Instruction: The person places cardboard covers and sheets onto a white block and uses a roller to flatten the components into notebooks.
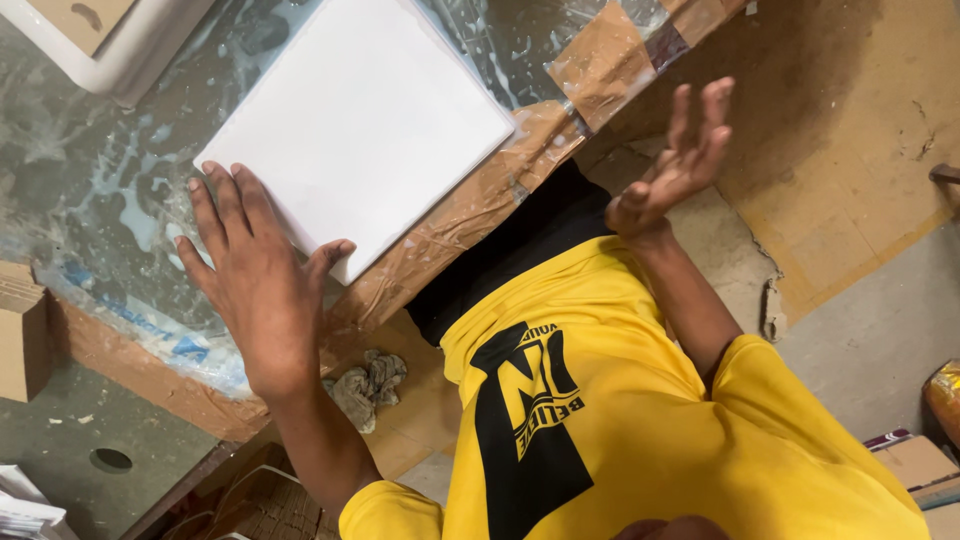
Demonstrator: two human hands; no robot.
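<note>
Your yellow shirt [640,420] fills the bottom of the view, and beyond it the work table [110,180], covered in plastic film and brown tape, carries a white square board [360,120] near its taped edge. Your left hand [255,265] lies flat, fingers spread, touching the board's near corner; press evenly so it does not slide. Your right hand [680,160] is open and holds nothing, raised past the table edge. A crumpled rag [368,385] lies below.
</note>
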